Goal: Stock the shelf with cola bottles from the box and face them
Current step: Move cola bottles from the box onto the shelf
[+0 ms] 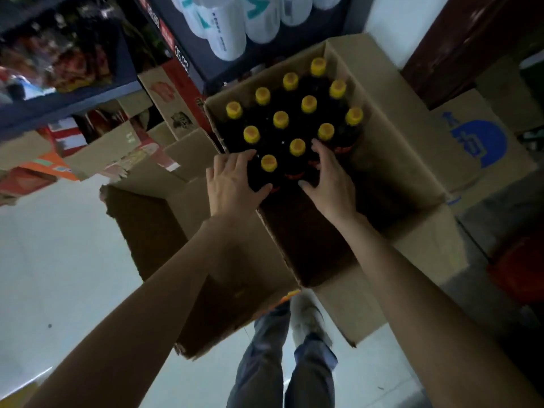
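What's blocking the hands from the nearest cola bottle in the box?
Nothing visible. The box flaps are folded open, and the left hand and right hand already flank the nearest yellow-capped bottle, fingers against the dark bottle bodies.

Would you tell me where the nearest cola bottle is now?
Head view, centre: the bottle stands in the box, between left hand and right hand.

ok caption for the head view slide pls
Both hands, left hand and right hand, reach around yellow-capped cola bottles in an open cardboard box.
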`<state>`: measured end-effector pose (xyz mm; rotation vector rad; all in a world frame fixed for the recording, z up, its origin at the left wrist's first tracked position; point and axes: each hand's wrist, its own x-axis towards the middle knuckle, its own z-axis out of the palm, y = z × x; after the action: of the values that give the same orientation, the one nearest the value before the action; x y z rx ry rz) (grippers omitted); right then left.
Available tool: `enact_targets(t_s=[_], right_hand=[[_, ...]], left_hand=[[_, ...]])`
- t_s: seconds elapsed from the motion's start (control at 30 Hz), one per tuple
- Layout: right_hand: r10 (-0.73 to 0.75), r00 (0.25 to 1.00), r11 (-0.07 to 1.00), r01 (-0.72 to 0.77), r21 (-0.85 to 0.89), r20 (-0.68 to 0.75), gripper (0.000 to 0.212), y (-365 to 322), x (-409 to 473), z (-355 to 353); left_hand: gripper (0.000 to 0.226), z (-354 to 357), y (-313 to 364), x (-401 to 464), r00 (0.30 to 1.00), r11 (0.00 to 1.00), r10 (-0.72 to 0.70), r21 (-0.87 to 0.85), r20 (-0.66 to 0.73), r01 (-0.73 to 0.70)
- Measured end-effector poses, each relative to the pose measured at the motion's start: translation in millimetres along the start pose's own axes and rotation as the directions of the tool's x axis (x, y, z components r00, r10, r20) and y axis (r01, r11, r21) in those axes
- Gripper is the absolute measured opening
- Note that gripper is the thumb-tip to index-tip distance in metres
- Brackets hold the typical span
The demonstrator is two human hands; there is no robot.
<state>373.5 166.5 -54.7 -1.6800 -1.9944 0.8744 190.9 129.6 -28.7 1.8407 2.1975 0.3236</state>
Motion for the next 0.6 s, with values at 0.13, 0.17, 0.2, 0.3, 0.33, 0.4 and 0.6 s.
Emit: enact_targets(t_s=[0.13,0.17,0.2,0.3,0.33,0.4,0.6], right_hand=[[0.044,0.998,0.996,-0.041,-0.075,0.04,0.086,11.5,29.0,35.7],[0.064,0.997,0.995,-0.061,-0.076,0.031,0.086,13.2,33.4,41.8],[0.076,0.997,0.994,-0.074,-0.08,0.02,0.085,14.1,36.7,46.6],[0.064,0.998,0.996,-0.066,-0.065,-0.029,0.079,13.8,41.0,54.5],[0.058,0.997,0.997,-0.06,-0.053,-0.042,0.076,12.7,40.6,54.2],[0.062,0.996,0.998,-0.063,-0.024,-0.068,0.073,8.1,36.8,47.5],[0.116,0.95,0.982,-0.065,0.179,-0.291,0.071,-25.1,-6.7,-19.1]], left_hand=[[0.062,20.1,-3.3,25.5,0.996,0.996,0.049,0.072,0.075,-0.055],[0.061,22.6,-1.8,29.3,0.994,0.993,0.061,0.093,0.088,-0.069],[0.06,24.5,-0.3,32.5,0.994,0.991,0.064,0.11,0.094,-0.074],[0.051,25.6,1.0,39.5,0.997,0.99,0.051,0.132,0.063,-0.059],[0.048,24.7,-0.5,40.5,0.997,0.991,0.053,0.122,0.053,-0.059],[0.045,22.2,-4.7,40.5,0.996,0.994,0.078,0.077,0.048,-0.082],[0.038,-14.7,1.8,23.9,0.96,0.901,0.269,-0.335,-0.072,-0.277]])
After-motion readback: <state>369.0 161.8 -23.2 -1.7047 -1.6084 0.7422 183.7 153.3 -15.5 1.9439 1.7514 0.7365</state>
